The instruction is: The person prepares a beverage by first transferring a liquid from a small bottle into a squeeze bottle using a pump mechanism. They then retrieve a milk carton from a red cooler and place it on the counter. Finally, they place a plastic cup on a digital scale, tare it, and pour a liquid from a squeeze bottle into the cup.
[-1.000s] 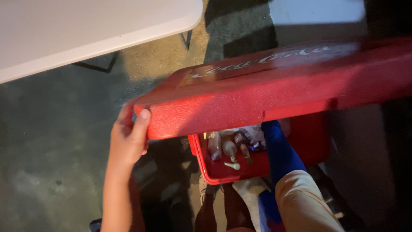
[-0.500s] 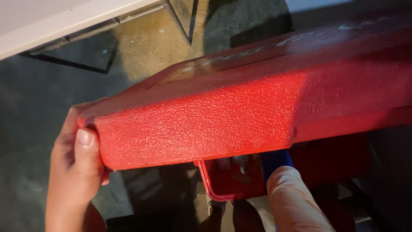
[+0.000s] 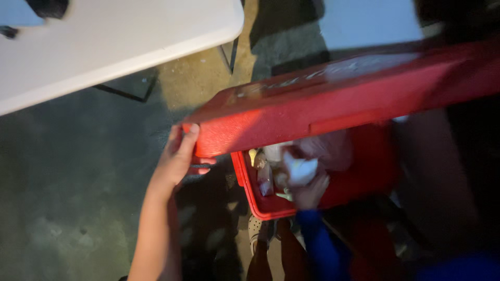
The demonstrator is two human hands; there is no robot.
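Lid held up, hand in the cooler

The left hand (image 3: 179,158) grips the corner of the red lid (image 3: 333,104) at mid-frame, propping it over the cooler (image 3: 250,198) below; a firm hold keeps it off the reaching arm. The right hand (image 3: 307,182), blurred, seems closed around a white item among packets inside. A white table (image 3: 104,47) fills the upper left; the lid hides much of the contents.
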